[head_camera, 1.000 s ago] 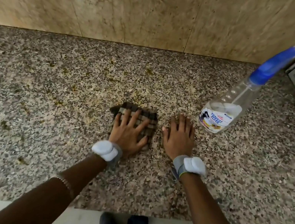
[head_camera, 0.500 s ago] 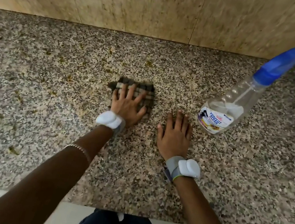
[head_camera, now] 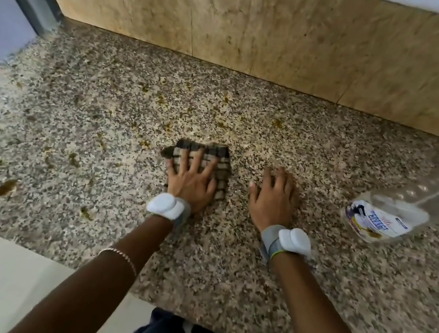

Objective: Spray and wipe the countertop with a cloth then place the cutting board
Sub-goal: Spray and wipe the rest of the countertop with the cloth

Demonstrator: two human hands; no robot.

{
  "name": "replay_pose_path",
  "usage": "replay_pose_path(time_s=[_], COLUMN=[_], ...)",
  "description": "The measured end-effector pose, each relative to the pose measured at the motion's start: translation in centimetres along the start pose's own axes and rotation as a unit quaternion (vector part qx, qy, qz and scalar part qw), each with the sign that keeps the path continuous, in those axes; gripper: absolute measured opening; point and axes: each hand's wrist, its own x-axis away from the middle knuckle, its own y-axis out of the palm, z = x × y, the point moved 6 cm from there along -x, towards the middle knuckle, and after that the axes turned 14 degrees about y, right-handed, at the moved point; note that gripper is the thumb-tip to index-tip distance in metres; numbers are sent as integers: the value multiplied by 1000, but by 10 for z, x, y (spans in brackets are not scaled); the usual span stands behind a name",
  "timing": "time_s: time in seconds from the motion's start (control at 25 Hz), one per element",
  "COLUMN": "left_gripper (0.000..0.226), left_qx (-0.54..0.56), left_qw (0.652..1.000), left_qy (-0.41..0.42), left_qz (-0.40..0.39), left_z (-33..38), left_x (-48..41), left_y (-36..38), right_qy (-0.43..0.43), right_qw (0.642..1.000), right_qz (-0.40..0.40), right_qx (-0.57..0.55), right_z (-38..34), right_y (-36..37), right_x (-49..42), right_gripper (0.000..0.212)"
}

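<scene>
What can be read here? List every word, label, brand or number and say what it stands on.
The label of the spray bottle: blue lettering in two lines, too blurred to read.
Same label: a small dark strip with pale print, too small to read.
The cloth, countertop, wall, left wrist device, right wrist device: no writing shows.

Speckled countertop (head_camera: 224,269): cloth (head_camera: 223,164), spray bottle (head_camera: 390,215)

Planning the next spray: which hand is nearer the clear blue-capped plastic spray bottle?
Right. The right hand rests left of the bottle, apart; the left hand presses the brown checked cloth farther left.
</scene>
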Motion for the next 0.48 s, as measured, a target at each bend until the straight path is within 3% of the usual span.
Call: replay_pose_path(time_s=[0.16,0.36,0.48], left_gripper=[59,58,58], left_qx=[-33,-17,-20], left_qw=[999,1000,999], left_qy=[42,13,44], left_qz=[10,4,6], left_z=[9,-28,-15], left_x=[47,-44,-35], left_y=[15,-11,-2], right_qy=[56,52,56], right_qw=[998,998,998], right_qz=[-16,-5,1], right_qx=[14,21,21], right_z=[16,16,17], right_y=[5,7,7], right_x=[-14,-14,-14], right_gripper=[56,56,56])
